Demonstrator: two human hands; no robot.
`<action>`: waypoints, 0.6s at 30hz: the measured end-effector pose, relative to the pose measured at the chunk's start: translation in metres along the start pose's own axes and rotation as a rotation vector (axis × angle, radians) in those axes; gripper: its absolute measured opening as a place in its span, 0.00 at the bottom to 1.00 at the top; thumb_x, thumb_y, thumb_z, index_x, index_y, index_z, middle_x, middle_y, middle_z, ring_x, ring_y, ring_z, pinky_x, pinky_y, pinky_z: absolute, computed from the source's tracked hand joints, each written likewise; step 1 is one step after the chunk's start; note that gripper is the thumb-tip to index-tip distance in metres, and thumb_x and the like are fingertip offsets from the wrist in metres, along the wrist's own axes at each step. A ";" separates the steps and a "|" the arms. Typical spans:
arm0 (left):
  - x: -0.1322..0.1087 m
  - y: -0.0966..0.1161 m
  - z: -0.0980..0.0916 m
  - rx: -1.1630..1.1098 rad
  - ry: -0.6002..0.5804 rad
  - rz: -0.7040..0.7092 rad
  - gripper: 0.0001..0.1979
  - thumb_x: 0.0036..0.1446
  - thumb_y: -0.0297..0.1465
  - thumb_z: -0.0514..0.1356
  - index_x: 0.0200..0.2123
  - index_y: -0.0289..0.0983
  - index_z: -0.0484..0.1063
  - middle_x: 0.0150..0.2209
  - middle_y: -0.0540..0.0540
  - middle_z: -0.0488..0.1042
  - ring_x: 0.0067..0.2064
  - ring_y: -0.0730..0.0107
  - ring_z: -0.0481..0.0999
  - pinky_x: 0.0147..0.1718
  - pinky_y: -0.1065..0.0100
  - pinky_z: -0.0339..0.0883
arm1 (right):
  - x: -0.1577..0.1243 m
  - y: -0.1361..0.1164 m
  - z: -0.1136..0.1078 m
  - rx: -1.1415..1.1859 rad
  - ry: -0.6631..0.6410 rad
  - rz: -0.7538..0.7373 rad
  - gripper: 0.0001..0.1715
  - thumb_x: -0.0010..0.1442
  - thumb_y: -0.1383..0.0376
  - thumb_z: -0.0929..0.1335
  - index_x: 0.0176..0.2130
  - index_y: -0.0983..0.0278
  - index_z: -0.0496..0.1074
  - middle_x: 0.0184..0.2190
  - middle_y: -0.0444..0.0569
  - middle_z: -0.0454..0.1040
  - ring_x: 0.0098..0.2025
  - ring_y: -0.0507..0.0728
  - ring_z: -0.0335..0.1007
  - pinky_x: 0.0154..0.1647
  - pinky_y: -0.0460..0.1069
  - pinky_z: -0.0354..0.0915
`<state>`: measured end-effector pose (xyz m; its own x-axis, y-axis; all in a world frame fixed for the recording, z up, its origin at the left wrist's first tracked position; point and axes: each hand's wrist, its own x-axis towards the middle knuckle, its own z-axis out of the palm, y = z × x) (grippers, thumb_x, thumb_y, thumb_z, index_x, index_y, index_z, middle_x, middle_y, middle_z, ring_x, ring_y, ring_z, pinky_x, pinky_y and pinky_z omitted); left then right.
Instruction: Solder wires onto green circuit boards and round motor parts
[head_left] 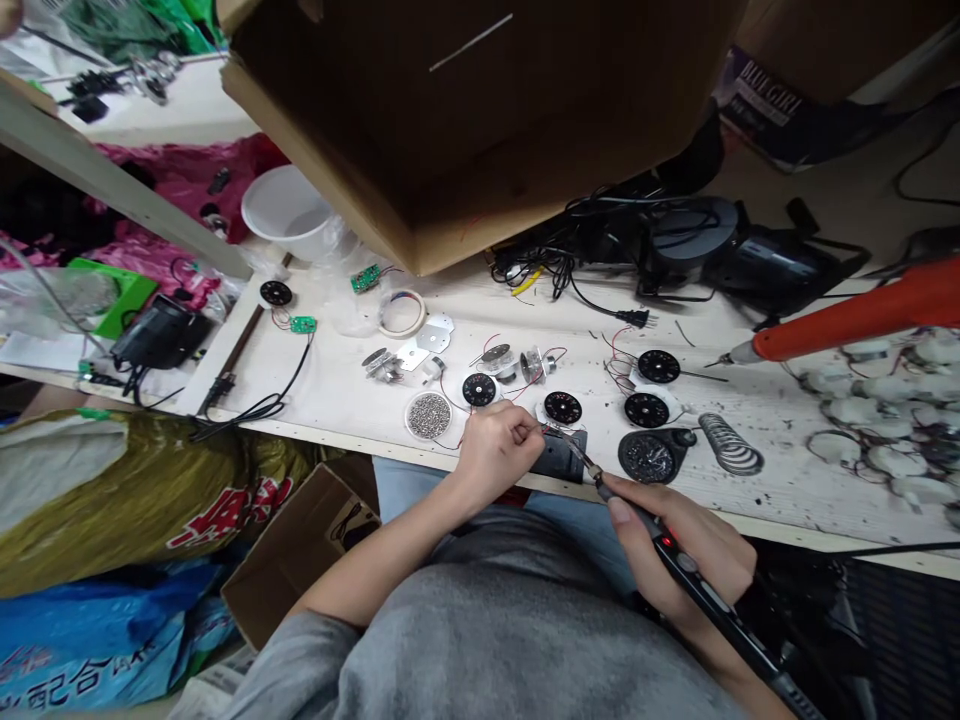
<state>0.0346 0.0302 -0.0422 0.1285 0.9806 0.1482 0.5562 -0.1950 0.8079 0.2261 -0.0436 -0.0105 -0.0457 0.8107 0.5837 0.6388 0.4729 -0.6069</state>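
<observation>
My right hand (679, 545) grips a soldering iron (694, 575) with a small red light on its handle. The iron's tip points left, over a flat black plastic piece (561, 455) at the bench's front edge. Close to that tip, my left hand (501, 440) is closed in a pinch; what lies between its fingers is too small to make out, though thin wires show beside them. A black disc (562, 407) with wires lies just beyond the plastic piece. Another black disc (480, 389) sits behind my left hand, beside a round dish of small metal bits (428, 415).
A large cardboard box (450, 240) overhangs the bench's back. An orange electric screwdriver (847, 315) hangs at right, above several white motor-like parts (892, 405). A coiled spring (729, 444), a round black part (652, 456), a tape roll (401, 331) and a white tub (262, 205) stand around.
</observation>
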 end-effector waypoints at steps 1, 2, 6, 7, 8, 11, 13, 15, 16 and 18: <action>0.000 0.000 0.000 0.003 0.004 0.002 0.09 0.46 0.17 0.63 0.23 0.35 0.77 0.22 0.52 0.73 0.24 0.77 0.69 0.25 0.76 0.62 | 0.000 -0.001 0.001 -0.005 -0.005 0.003 0.10 0.66 0.68 0.70 0.47 0.60 0.79 0.35 0.45 0.84 0.32 0.54 0.81 0.34 0.46 0.76; 0.000 0.000 0.001 0.009 0.006 0.002 0.09 0.46 0.17 0.63 0.23 0.35 0.76 0.22 0.52 0.72 0.24 0.77 0.69 0.25 0.75 0.62 | 0.001 -0.001 0.002 -0.012 -0.011 0.013 0.10 0.67 0.68 0.70 0.47 0.59 0.79 0.35 0.45 0.84 0.32 0.54 0.81 0.34 0.46 0.76; 0.000 0.000 0.001 0.034 -0.002 -0.003 0.09 0.45 0.17 0.62 0.23 0.36 0.76 0.22 0.52 0.72 0.25 0.76 0.70 0.27 0.75 0.63 | 0.003 -0.006 0.006 -0.015 -0.059 0.083 0.09 0.68 0.69 0.70 0.47 0.60 0.78 0.35 0.46 0.83 0.32 0.53 0.80 0.34 0.47 0.76; 0.000 0.000 0.001 0.038 -0.005 -0.002 0.09 0.46 0.17 0.62 0.23 0.36 0.76 0.23 0.52 0.73 0.25 0.75 0.71 0.27 0.75 0.63 | 0.003 -0.006 0.007 -0.010 -0.065 0.090 0.09 0.68 0.70 0.70 0.47 0.61 0.78 0.35 0.46 0.83 0.32 0.53 0.80 0.34 0.47 0.76; 0.000 0.000 0.001 0.040 -0.010 -0.002 0.09 0.46 0.17 0.62 0.24 0.36 0.76 0.23 0.52 0.73 0.25 0.75 0.71 0.27 0.74 0.63 | 0.004 -0.007 0.008 -0.007 -0.066 0.092 0.09 0.68 0.70 0.70 0.47 0.61 0.78 0.35 0.46 0.83 0.32 0.53 0.80 0.34 0.47 0.76; 0.000 0.000 0.001 0.039 -0.026 -0.012 0.09 0.46 0.17 0.62 0.24 0.36 0.77 0.23 0.52 0.73 0.25 0.75 0.71 0.27 0.74 0.63 | 0.003 -0.005 0.012 -0.016 -0.053 0.097 0.09 0.67 0.70 0.70 0.46 0.60 0.78 0.35 0.46 0.83 0.32 0.54 0.81 0.33 0.47 0.76; -0.001 0.000 0.001 0.038 -0.036 -0.021 0.09 0.47 0.17 0.62 0.25 0.36 0.77 0.23 0.52 0.73 0.25 0.75 0.71 0.27 0.74 0.64 | 0.002 -0.003 0.014 -0.017 -0.044 0.110 0.09 0.68 0.69 0.70 0.46 0.59 0.79 0.35 0.47 0.84 0.31 0.54 0.81 0.34 0.48 0.77; -0.001 0.000 0.001 0.039 -0.043 -0.026 0.09 0.47 0.18 0.62 0.24 0.36 0.77 0.23 0.52 0.73 0.26 0.75 0.71 0.27 0.74 0.63 | 0.001 -0.001 0.016 -0.010 -0.036 0.114 0.09 0.67 0.69 0.70 0.46 0.59 0.79 0.35 0.47 0.84 0.31 0.54 0.81 0.34 0.47 0.77; -0.001 0.000 0.001 0.040 -0.042 -0.026 0.08 0.46 0.18 0.62 0.24 0.36 0.76 0.23 0.52 0.73 0.26 0.75 0.71 0.27 0.74 0.63 | 0.001 -0.001 0.017 -0.005 -0.034 0.111 0.09 0.67 0.69 0.70 0.46 0.60 0.79 0.36 0.47 0.84 0.31 0.54 0.81 0.35 0.47 0.77; -0.001 0.000 0.002 0.042 -0.034 -0.020 0.08 0.46 0.18 0.62 0.24 0.36 0.76 0.23 0.52 0.73 0.26 0.75 0.71 0.27 0.74 0.63 | 0.001 0.000 0.018 -0.001 -0.034 0.106 0.09 0.67 0.70 0.70 0.46 0.60 0.79 0.36 0.47 0.84 0.32 0.53 0.81 0.35 0.47 0.77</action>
<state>0.0357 0.0290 -0.0439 0.1440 0.9832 0.1122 0.5928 -0.1765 0.7858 0.2124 -0.0368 -0.0201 -0.0040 0.8672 0.4979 0.6421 0.3839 -0.6636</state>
